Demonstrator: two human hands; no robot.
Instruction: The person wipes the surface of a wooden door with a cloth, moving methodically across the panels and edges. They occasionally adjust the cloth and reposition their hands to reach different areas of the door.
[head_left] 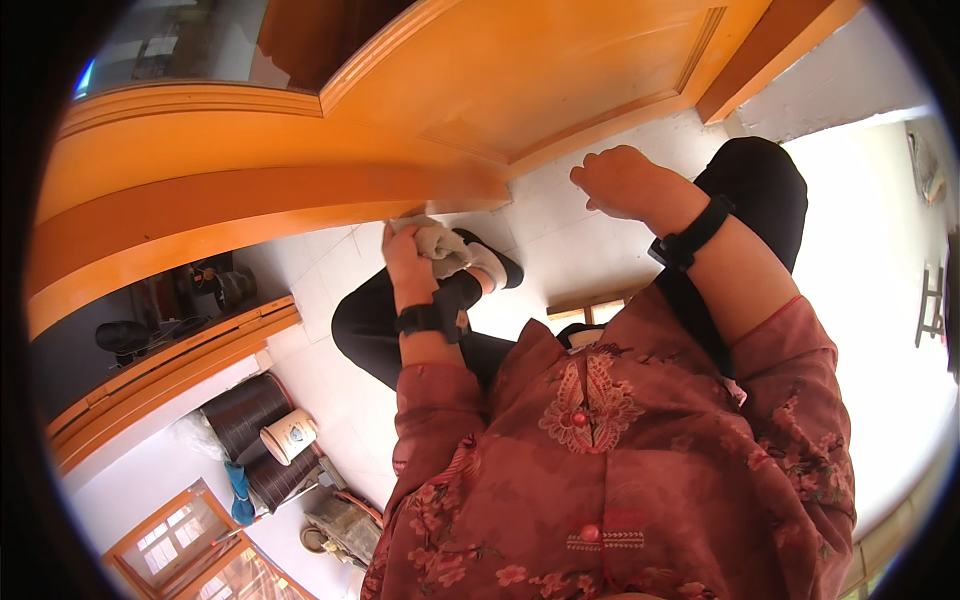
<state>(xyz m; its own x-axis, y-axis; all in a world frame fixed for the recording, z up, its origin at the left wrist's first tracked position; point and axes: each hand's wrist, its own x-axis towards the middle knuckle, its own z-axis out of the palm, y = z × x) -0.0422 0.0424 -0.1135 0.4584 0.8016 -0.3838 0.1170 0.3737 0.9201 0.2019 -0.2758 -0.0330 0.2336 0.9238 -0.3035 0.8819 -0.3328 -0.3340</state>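
Note:
A crumpled beige cloth (442,247) is bunched in my left hand (405,258), whose fingers are closed round it. The cloth presses near the lower edge of an orange wooden door (300,150). My right hand (625,182) hangs in the air in front of the door's lower panel, its fingers curled in. I cannot make out anything in it. A dark band with a small box circles each wrist. My legs in black trousers are bent wide, and one foot in a dark shoe (508,268) shows beside the cloth.
Pale tiles (335,262) cover the floor. At the left, dark shoes (122,338) sit inside an orange-edged opening. Below them stand a dark woven box (243,412), a cream cylindrical container (289,437) and a blue cloth (240,493). A low wooden stool (590,304) is partly visible beneath me.

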